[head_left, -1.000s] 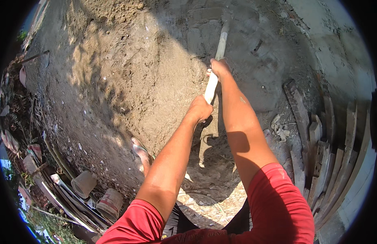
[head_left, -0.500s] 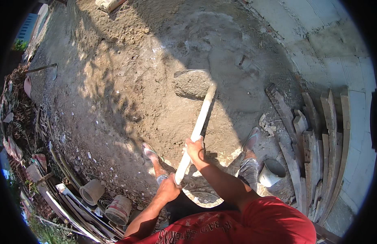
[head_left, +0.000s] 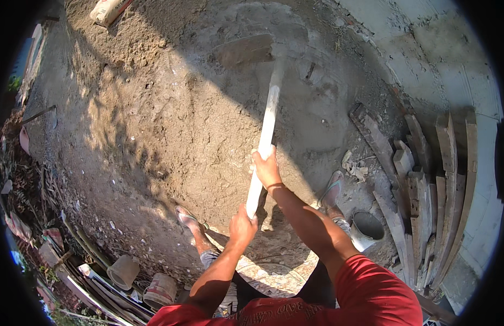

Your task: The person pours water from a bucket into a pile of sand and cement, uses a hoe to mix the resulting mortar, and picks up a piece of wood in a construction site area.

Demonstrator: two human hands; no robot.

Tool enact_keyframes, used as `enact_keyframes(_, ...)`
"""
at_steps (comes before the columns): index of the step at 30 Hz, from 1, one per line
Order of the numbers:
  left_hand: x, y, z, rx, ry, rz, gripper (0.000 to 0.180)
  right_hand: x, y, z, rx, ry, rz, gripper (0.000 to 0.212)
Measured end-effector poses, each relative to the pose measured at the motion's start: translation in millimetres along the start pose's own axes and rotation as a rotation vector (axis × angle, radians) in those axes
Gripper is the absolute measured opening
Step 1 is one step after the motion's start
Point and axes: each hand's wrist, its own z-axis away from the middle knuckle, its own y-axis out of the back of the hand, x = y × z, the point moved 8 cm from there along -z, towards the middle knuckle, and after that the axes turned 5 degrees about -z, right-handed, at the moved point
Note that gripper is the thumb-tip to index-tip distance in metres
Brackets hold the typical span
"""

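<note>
Sandy ground [head_left: 154, 141] spread out below me, half in shade, with my feet in flip-flops planted on it. Nearest me, my left hand [head_left: 243, 227] was clenched around the butt end of the hoe's pale wooden handle [head_left: 267, 130], and my right hand [head_left: 266, 167] was wrapped tight around it a little higher up. From there the handle ran away from me to the flat blade [head_left: 244, 50], which lay on the grey sand heap [head_left: 295, 103]. Off to my right, weathered planks [head_left: 426, 179] leaned beside a small bucket [head_left: 366, 228].
</note>
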Motion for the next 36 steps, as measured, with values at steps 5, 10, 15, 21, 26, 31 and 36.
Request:
enact_keyframes(5, 180, 46, -241, 0.258, -0.179, -0.039, 0.028, -155, 17, -240, 0.055, 0.243, 0.124, 0.036)
enact_keyframes(10, 141, -24, -254, -0.345, 0.014, 0.242, 0.038, -96, 48, -263, -0.048, 0.0, 0.112, 0.046)
enact_keyframes(15, 79, -33, -165, -0.329, -0.037, 0.094, 0.039, -6, 76, -200, 0.238, 0.014, 0.277, 0.043)
enact_keyframes(21, 30, 53, -40, -0.334, -0.059, -0.07, 0.04, 51, 40, -83, 0.25, -0.11, 0.231, 0.029)
enact_keyframes(26, -5, 119, 101, -0.329, -0.081, -0.075, 0.034, 25, -8, 93, 0.144, -0.238, -0.295, 0.023)
enact_keyframes(31, -76, 152, 275, -0.323, -0.051, -0.029, 0.03, 57, -27, 217, -0.007, -0.462, -0.44, 0.017)
enact_keyframes(36, -164, 131, 374, -0.508, 0.416, -0.322, 0.039, 148, -41, 342, 0.054, -0.675, -0.655, 0.013)
